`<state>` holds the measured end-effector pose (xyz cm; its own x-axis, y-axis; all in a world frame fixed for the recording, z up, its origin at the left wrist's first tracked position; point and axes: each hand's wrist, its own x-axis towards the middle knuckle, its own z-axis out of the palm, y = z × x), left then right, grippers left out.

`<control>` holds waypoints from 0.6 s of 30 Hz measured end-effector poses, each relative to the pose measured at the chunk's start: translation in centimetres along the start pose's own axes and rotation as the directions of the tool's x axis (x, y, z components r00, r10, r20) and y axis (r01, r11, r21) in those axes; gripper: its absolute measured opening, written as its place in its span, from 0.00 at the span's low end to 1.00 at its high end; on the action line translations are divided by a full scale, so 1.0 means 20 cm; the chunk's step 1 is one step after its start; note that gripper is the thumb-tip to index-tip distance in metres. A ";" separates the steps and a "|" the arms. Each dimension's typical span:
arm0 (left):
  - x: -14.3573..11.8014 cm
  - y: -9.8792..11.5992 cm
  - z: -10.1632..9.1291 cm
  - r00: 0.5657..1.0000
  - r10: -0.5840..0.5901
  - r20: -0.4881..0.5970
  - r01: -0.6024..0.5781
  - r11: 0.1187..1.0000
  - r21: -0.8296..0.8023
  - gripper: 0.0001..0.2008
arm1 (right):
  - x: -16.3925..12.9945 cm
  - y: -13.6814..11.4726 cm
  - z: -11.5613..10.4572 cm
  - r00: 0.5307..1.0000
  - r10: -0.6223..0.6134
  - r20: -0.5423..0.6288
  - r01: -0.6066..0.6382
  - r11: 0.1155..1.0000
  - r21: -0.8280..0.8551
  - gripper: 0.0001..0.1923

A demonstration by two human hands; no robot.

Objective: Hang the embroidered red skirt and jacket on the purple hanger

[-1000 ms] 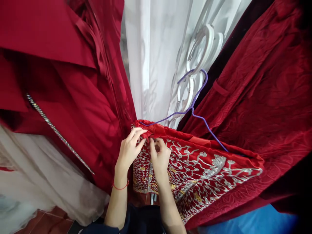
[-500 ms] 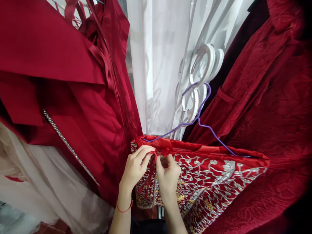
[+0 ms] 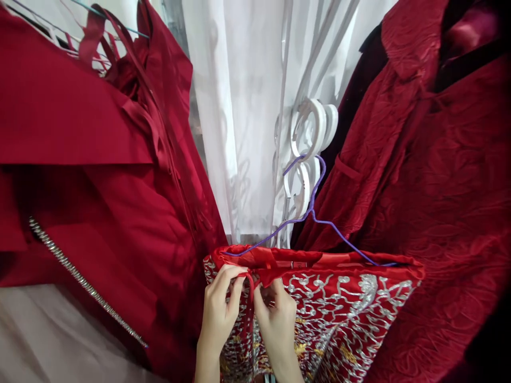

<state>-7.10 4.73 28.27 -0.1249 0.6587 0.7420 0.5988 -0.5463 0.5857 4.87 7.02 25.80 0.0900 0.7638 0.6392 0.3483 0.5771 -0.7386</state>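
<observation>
A red garment with silver and gold embroidery (image 3: pixel 343 303) hangs on a purple wire hanger (image 3: pixel 311 213) low in the middle of the view. My left hand (image 3: pixel 221 306) pinches the red upper hem of this garment near its left end. Close beside it, my right hand (image 3: pixel 275 314) grips the same hem, and a thin red strap (image 3: pixel 250 298) hangs down between the two hands. The hanger's hook rises in front of white curled metalwork (image 3: pixel 311 133).
A dark red satin dress (image 3: pixel 104 175) with a rhinestone strip (image 3: pixel 80 279) hangs at the left. A crinkled red velvet garment (image 3: pixel 439 175) fills the right. A sheer white curtain (image 3: pixel 239 106) hangs behind, and pale fabric (image 3: pixel 48 340) lies at the lower left.
The view has tilted upward, so my hands and the embroidered garment sit lower in frame. The red strap has come down between my fingers. Both hands stay on the hem.
</observation>
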 end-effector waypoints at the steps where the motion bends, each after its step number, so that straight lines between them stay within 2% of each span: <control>1: 0.00 -0.01 0.01 1.000 0.008 -0.012 -0.008 1.000 -0.003 0.10 | 0.00 0.01 0.00 1.000 0.008 0.025 -0.008 1.000 0.020 0.08; 3: 0.00 -0.01 0.01 0.999 0.023 -0.024 -0.023 1.000 -0.009 0.10 | -0.01 0.01 0.00 0.995 0.053 0.080 -0.060 0.994 0.088 0.12; 5: 0.00 -0.02 0.01 1.000 0.030 -0.003 -0.030 0.999 -0.017 0.09 | -0.01 0.02 0.02 0.972 0.158 0.172 -0.198 0.949 0.246 0.14; 8: 0.00 -0.02 -0.01 0.995 -0.001 0.098 0.003 1.000 -0.015 0.08 | 0.00 0.02 0.05 0.887 0.348 0.304 -0.456 0.762 0.459 0.15; 10: -0.01 -0.01 -0.01 0.991 -0.034 0.132 0.034 0.999 0.002 0.10 | 0.00 0.04 0.05 0.847 0.443 0.293 -0.531 0.685 0.499 0.17; 12: -0.02 0.00 0.00 0.995 -0.041 0.091 0.040 0.999 0.010 0.11 | 0.01 0.05 0.03 0.827 0.500 0.257 -0.558 0.673 0.485 0.19; 14: -0.02 0.01 0.02 1.000 -0.023 0.005 0.023 1.000 -0.004 0.11 | 0.01 0.05 0.01 0.800 0.539 0.262 -0.595 0.660 0.459 0.20; 16: -0.03 0.01 0.04 0.998 -0.002 -0.065 0.000 1.000 -0.026 0.11 | 0.00 0.04 -0.02 0.784 0.548 0.291 -0.617 0.636 0.463 0.22; 18: -0.04 0.02 0.06 0.995 0.010 -0.101 -0.015 0.999 -0.043 0.12 | -0.02 0.01 -0.03 0.782 0.496 0.377 -0.623 0.603 0.498 0.22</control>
<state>-5.94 4.63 27.56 -0.1981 0.5975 0.7770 0.5656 -0.5778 0.5885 5.50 6.72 25.54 -0.1085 0.9927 0.0526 -0.3109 0.0164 -0.9503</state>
